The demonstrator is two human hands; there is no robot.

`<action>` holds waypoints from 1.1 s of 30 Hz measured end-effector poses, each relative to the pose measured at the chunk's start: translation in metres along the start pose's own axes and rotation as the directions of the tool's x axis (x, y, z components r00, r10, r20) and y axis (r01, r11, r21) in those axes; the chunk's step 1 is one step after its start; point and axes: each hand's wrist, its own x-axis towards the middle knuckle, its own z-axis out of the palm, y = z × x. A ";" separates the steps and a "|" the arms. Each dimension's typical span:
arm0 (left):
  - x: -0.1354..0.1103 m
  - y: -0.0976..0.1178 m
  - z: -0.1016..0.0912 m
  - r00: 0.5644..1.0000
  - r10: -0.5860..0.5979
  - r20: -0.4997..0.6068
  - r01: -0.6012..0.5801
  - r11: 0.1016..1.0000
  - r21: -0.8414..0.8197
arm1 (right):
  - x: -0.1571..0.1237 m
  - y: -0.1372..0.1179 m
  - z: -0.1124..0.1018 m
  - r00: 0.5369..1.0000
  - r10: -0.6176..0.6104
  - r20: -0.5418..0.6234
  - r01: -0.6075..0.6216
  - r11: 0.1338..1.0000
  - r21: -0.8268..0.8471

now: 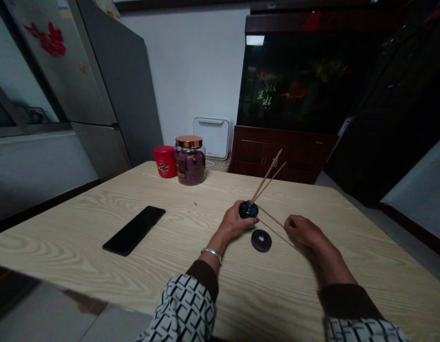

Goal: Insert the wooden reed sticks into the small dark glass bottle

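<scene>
Just beside the dark ring, the left hand wraps around a small dark pot bearing two upright thin sticks. The curled right hand sits over two slanting sticks, any pinch unclear. Well behind the ring, the jar has a label too small to read.

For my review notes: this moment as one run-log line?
left hand: grips dark round holder | right hand: at thin sticks | beside: dark ring on wooden table
</scene>
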 end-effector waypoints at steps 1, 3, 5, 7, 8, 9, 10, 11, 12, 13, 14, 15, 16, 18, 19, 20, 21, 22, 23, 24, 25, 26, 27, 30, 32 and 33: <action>0.000 -0.001 0.000 1.000 -0.003 0.000 0.003 1.000 0.001 | 0.001 0.000 0.000 1.000 -0.009 0.009 0.009 1.000 0.021; 0.001 -0.001 0.000 1.000 -0.007 0.004 0.007 1.000 -0.004 | 0.001 0.000 0.000 1.000 -0.024 0.005 0.024 0.998 0.054; 0.001 0.000 0.001 1.000 -0.009 0.009 0.009 1.000 -0.011 | -0.001 -0.001 0.001 0.999 -0.029 -0.025 0.031 0.997 0.074; 0.000 0.002 0.000 1.000 -0.010 0.006 0.010 1.000 -0.011 | -0.003 -0.002 0.002 0.997 -0.031 -0.069 0.037 0.995 0.094; 0.000 0.002 0.000 1.000 -0.009 0.006 0.009 1.000 -0.012 | -0.004 -0.003 0.001 0.995 -0.032 -0.092 0.042 0.993 0.108; 0.000 0.003 0.000 1.000 -0.007 0.009 0.007 1.000 -0.014 | -0.005 -0.003 -0.001 0.993 -0.035 -0.115 0.050 0.991 0.124; -0.001 0.003 0.000 1.000 -0.005 0.010 0.006 1.000 -0.017 | -0.006 -0.004 -0.004 0.990 -0.040 -0.137 0.060 0.988 0.141; -0.001 0.004 0.000 1.000 -0.003 0.010 0.004 1.000 -0.019 | -0.006 -0.005 -0.009 0.986 -0.045 -0.162 0.070 0.986 0.150; -0.001 0.004 0.000 1.000 -0.004 0.007 0.004 1.000 -0.018 | -0.006 -0.006 -0.016 0.978 -0.042 -0.203 0.080 0.980 0.180; -0.001 0.004 0.000 1.000 -0.006 0.002 0.006 1.000 -0.013 | -0.007 -0.007 -0.023 0.965 -0.027 -0.262 0.095 0.963 0.254; -0.001 0.004 0.000 1.000 -0.008 -0.003 0.008 1.000 -0.005 | -0.008 -0.010 -0.031 0.944 0.009 -0.330 0.123 0.918 0.377; -0.001 0.003 0.000 1.000 -0.010 -0.006 0.010 1.000 0.001 | -0.009 -0.013 -0.038 0.917 0.063 -0.393 0.172 0.827 0.535; -0.001 0.003 0.001 1.000 -0.010 -0.006 0.010 1.000 0.002 | -0.011 -0.018 -0.045 0.892 0.128 -0.434 0.240 0.680 0.693; -0.001 0.002 0.001 1.000 -0.015 -0.001 0.015 1.000 -0.005 | -0.017 -0.034 -0.054 0.867 0.233 -0.440 0.366 0.302 0.880; -0.001 0.002 0.001 1.000 -0.019 0.000 0.019 1.000 -0.006 | -0.020 -0.043 -0.056 0.868 0.253 -0.426 0.398 0.157 0.904; -0.001 0.002 0.001 1.000 -0.022 0.000 0.022 1.000 -0.002 | -0.022 -0.054 -0.056 0.869 0.266 -0.417 0.418 0.056 0.907; 0.000 0.002 0.001 1.000 -0.024 -0.001 0.024 1.000 0.006 | -0.024 -0.064 -0.054 0.866 0.277 -0.417 0.434 -0.002 0.901; -0.001 0.002 0.001 1.000 -0.025 -0.004 0.025 1.000 0.016 | -0.026 -0.075 -0.052 0.854 0.291 -0.430 0.456 -0.024 0.890; -0.001 0.001 0.001 1.000 -0.024 -0.007 0.024 0.999 0.025 | -0.026 -0.084 -0.049 0.835 0.305 -0.458 0.487 -0.020 0.873; -0.001 0.001 0.001 1.000 -0.023 -0.010 0.023 0.999 0.031 | -0.026 -0.092 -0.046 0.808 0.315 -0.499 0.525 0.003 0.851; -0.001 0.001 0.001 1.000 -0.022 -0.012 0.022 0.999 0.034 | -0.026 -0.099 -0.044 0.771 0.322 -0.549 0.569 0.040 0.822; -0.001 0.001 0.001 1.000 -0.021 -0.012 0.022 0.999 0.034 | -0.025 -0.105 -0.042 0.729 0.325 -0.603 0.612 0.086 0.786; -0.001 0.001 0.000 1.000 -0.021 -0.008 0.022 0.999 0.034 | -0.024 -0.109 -0.040 0.686 0.322 -0.652 0.649 0.135 0.749; -0.001 0.002 0.000 1.000 -0.022 0.002 0.022 0.999 0.036 | -0.022 -0.117 -0.038 0.612 0.278 -0.740 0.693 0.262 0.672; -0.001 0.004 -0.001 1.000 -0.026 0.000 0.025 0.999 0.044 | -0.021 -0.121 -0.037 0.615 0.236 -0.752 0.684 0.314 0.658; -0.001 0.005 -0.001 1.000 -0.029 -0.003 0.029 0.998 0.050 | -0.021 -0.124 -0.037 0.624 0.214 -0.751 0.676 0.335 0.657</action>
